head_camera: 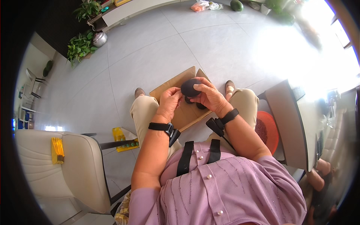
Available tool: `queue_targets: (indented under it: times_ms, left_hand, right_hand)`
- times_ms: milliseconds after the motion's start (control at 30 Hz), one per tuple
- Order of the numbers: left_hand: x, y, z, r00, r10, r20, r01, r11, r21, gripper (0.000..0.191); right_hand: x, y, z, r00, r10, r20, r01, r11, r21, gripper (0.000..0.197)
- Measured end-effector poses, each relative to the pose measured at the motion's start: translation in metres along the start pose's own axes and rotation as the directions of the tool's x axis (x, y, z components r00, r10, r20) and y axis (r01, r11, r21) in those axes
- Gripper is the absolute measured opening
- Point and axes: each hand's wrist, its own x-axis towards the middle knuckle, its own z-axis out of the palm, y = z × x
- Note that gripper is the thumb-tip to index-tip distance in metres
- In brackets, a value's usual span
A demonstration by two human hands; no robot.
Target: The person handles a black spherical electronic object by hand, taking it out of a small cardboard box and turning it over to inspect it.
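Observation:
My right hand (pixel 209 95) is closed round a dark, rounded object (pixel 191 87), its thumb lying across the top. At the left edge of that object my left hand (pixel 169 101) has its thumb and fingertips pinched together; whether something small is between them I cannot tell. Both hands are above an open cardboard box (pixel 180 118) between the knees. Inside the box lie several dark round pieces (pixel 200 106), partly hidden by the right hand. Each wrist wears a black strap with a small device.
A cream chair (pixel 84 166) with a bundle of yellow packets (pixel 57 150) stands at left. A yellow bag (pixel 123 139) lies on the floor beside it. At right are a red basket (pixel 268 129) and a table (pixel 291 121). Another person's arm (pixel 316 178) shows at lower right.

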Motion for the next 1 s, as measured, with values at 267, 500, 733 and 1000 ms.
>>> queue_targets:
  times_ms: [267,500,733,1000]
  left_hand:
    - [-0.015,0.014,0.009,0.989,0.018,0.144,-0.028,0.997,0.068,0.01]
    - [-0.004,0.012,-0.014,0.996,0.075,0.044,-0.068,0.986,-0.15,0.009]
    - [0.0,0.002,-0.009,1.0,0.004,0.018,-0.003,0.999,-0.047,0.012]
    - [-0.005,0.003,0.005,0.99,0.009,0.138,-0.023,0.995,0.101,0.01]
  right_hand:
    - [0.007,0.006,-0.007,0.952,-0.252,-0.173,0.148,0.875,-0.46,0.046]
    - [-0.007,0.002,0.012,0.998,0.023,0.065,0.022,0.792,-0.61,0.051]
    - [-0.006,-0.003,0.008,0.985,0.08,0.155,-0.079,0.997,-0.01,0.035]
    - [0.006,0.007,-0.003,0.949,-0.215,-0.23,0.178,0.969,-0.169,0.042]
